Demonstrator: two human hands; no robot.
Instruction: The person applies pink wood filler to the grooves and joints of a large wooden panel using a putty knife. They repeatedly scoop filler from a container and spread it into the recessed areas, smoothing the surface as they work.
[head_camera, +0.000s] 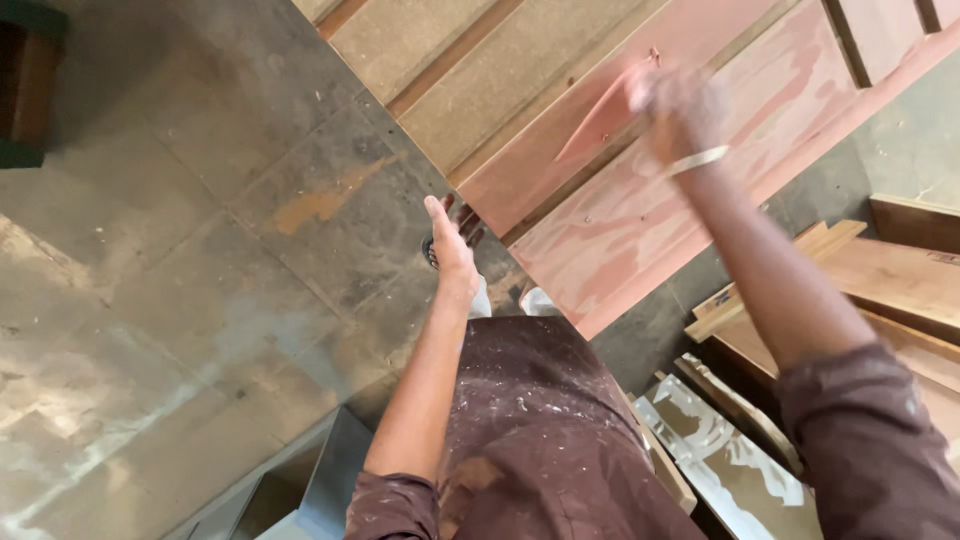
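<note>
I look down at a large wooden panelled door (600, 130) lying flat, part of it coated reddish pink. My right hand (672, 108) is blurred with motion over the pink panel and seems to grip a small tool, which I cannot make out. A light band circles that wrist. My left hand (447, 240) hangs beside my leg near the door's near corner, fingers straight and together, holding nothing. My brown, paint-spattered clothes (540, 430) fill the bottom centre.
Grey concrete floor (200, 260) with an orange stain spreads to the left. Stacked wooden boards and panels (880, 280) lie at the right. A glossy pale sheet (720, 450) rests at lower right. A grey metal box edge (320, 480) sits at the bottom.
</note>
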